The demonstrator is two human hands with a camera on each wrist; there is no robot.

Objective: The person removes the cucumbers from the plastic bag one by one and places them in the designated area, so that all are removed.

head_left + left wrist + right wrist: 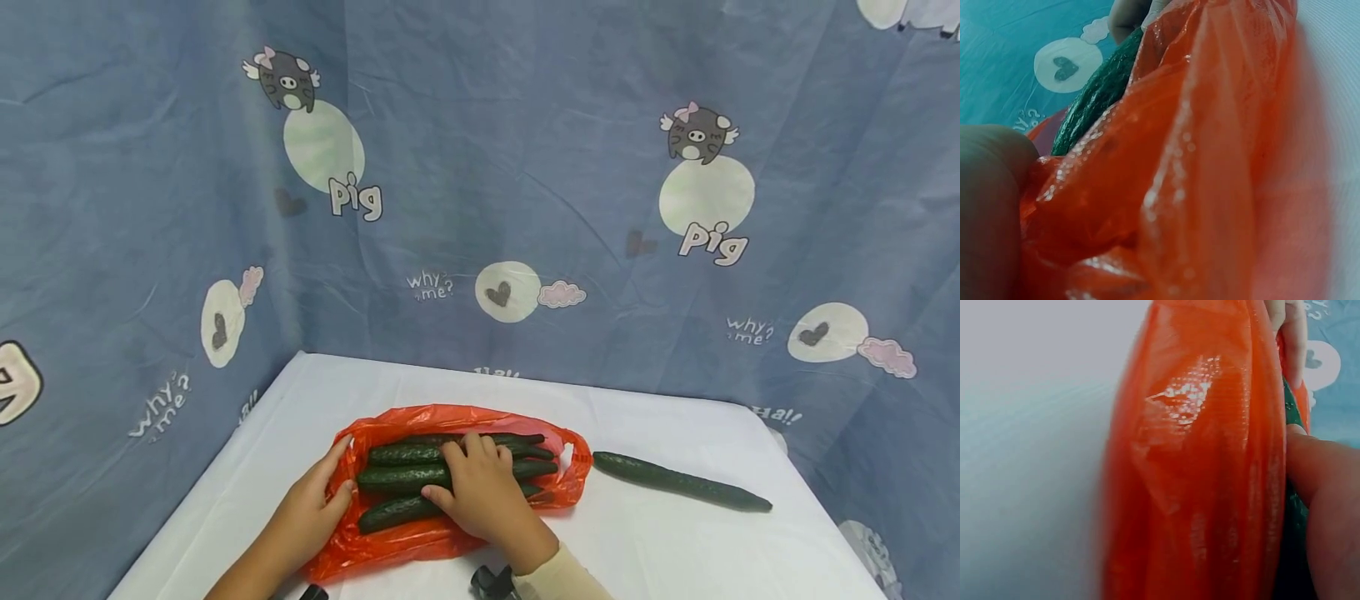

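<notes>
Nearest the right wrist camera, the right hand point(480, 492) spans the middle cucumbers point(401, 477), fingers bent and thumb set apart; whether they grip or merely rest cannot be told. The left hand point(311, 504) meets the left rim of the red plastic bag point(427, 546), thumb and forefinger extended and well parted, no firm hold evident. At least four cucumbers lie side by side within the bag. One separate cucumber point(678, 481) lies on the bench point(675, 550), its left end just beside the bag's handle.

Assessment: the step in hand appears to be settling cucumbers in the bag while the left hand steadies it. The next move probably calls for the right fingers to lift clear without dragging the plastic.

Comparison of views: only the head view shows the row of contents and the separate cucumber. The left wrist view shows the bag's side in tall, glossy folds; the right wrist view shows the thumb against a cucumber beside the bag's wall.
</notes>
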